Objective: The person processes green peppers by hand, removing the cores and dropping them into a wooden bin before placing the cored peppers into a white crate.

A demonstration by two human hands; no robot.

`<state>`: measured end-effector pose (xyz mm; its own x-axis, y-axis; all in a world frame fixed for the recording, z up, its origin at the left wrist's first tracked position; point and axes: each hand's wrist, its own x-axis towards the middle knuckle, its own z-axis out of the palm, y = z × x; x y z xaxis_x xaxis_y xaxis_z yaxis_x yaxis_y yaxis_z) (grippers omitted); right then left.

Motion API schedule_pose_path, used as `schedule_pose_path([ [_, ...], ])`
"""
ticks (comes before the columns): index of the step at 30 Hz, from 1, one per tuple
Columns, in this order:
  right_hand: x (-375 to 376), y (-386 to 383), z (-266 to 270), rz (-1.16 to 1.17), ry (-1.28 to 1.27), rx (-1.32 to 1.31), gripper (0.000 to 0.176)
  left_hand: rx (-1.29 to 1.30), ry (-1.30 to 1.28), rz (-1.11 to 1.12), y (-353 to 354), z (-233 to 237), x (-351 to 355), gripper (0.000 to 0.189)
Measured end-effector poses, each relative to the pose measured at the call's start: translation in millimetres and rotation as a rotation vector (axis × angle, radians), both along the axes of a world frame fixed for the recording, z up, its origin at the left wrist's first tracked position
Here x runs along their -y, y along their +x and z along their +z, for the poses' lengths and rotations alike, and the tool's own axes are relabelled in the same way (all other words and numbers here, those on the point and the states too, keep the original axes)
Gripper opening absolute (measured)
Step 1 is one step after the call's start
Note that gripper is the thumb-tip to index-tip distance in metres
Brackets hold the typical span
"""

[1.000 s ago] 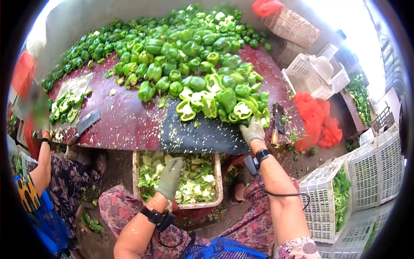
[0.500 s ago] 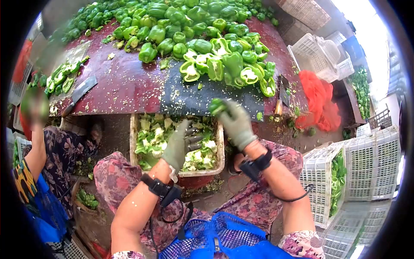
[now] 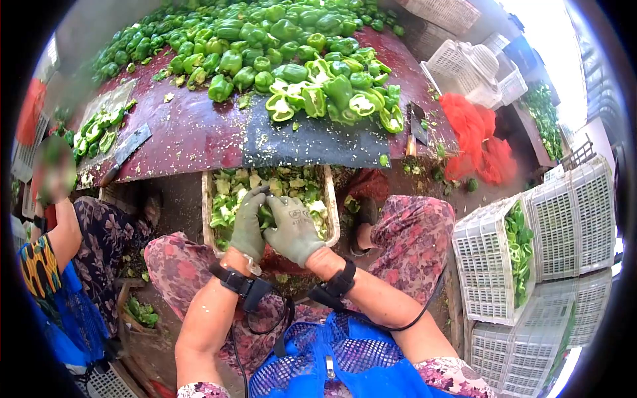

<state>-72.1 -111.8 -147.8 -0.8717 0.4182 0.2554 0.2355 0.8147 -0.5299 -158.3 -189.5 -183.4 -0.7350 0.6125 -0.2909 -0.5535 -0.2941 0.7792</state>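
My left hand (image 3: 249, 222) and my right hand (image 3: 292, 227), both in grey-green gloves, meet over a crate (image 3: 333, 205) of pepper trimmings. Their fingers curl in toward each other around a green bell pepper (image 3: 266, 216), of which only a small patch shows between them. Pale cores and green scraps (image 3: 229, 189) fill the crate, which sits partly under the table edge. Beyond it, halved peppers (image 3: 315, 99) lie on a dark mat (image 3: 312, 142), in front of a large heap of whole green peppers (image 3: 265, 40).
A cleaver (image 3: 418, 126) lies right of the mat, another cleaver (image 3: 131, 146) farther left. Red netting (image 3: 471, 132) and white plastic crates (image 3: 488, 259) holding peppers stand at the right. A co-worker (image 3: 56, 265) sits at the left beside cut peppers (image 3: 96, 136).
My right hand has come down and left from the mat's edge with the pepper, meeting my left hand over the crate. The left hand has closed in, and the view has shifted slightly.
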Motion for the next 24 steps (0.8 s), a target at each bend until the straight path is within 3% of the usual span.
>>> schedule_pose_path([
  [2,-4.6,-4.4,27.1,0.066,-0.190,0.242,0.031,0.036,0.024,-0.030,-1.3,-8.0,5.5,0.034],
  [3,-7.8,-7.2,26.3,0.091,-0.203,0.266,0.031,-0.127,-0.044,-0.026,-2.1,-11.0,7.4,0.035],
  [5,-12.6,-11.9,20.6,0.145,-0.228,0.317,0.031,-0.071,-0.015,-0.021,-0.4,-15.7,9.6,0.036],
  [8,-7.1,-2.5,54.4,0.017,-0.423,0.367,0.029,-0.098,-0.072,-0.080,2.7,-2.0,14.0,0.037],
  [11,-7.1,7.4,19.7,0.075,-0.409,0.246,0.032,-0.136,-0.150,-0.110,7.4,-0.3,13.4,0.035],
  [14,-8.0,10.4,34.9,0.134,-0.437,0.384,0.039,-0.142,-0.198,-0.118,8.5,-4.5,10.3,0.031],
  [18,-17.6,13.9,20.1,0.180,-0.743,0.183,0.049,-0.143,-0.207,-0.117,5.9,-10.8,11.3,0.030],
  [20,-20.0,12.1,14.6,0.227,-0.906,0.086,0.054,-0.295,-0.079,-0.087,0.7,-6.1,18.3,0.031],
  [21,-22.4,15.0,29.1,0.239,-1.038,0.070,0.057,-0.229,-0.029,-0.115,-0.1,1.9,20.0,0.031],
  [22,-25.0,15.2,27.3,0.285,-1.113,0.061,0.053,-0.162,0.018,-0.142,-0.9,9.7,21.7,0.032],
  [24,-25.2,12.3,26.6,0.366,-1.261,0.043,0.047,-0.295,0.149,-0.153,-0.1,4.1,21.5,0.033],
])
